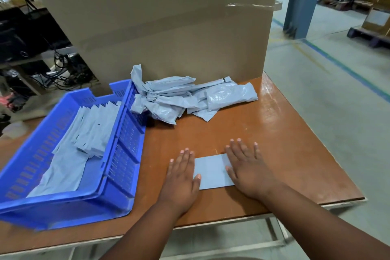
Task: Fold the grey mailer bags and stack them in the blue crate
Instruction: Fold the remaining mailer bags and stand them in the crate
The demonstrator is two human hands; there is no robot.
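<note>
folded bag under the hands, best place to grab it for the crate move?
Probably the near long edge of the folded bag, pinched thumb under, fingers on top. It lies flat on the table, so a top grip finds nothing to hold. The left hand and right hand press its ends flat; the crate sits left.

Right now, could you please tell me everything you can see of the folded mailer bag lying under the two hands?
The folded mailer bag is a flat, pale grey-blue rectangle of smooth, thin plastic-looking film with crisp edges. It lies flat on the brown table, near the front edge and to the right of the blue crate, apart from it. The left hand presses flat on its left end and the right hand on its right end, fingers straight; only the middle strip shows between them.
</note>
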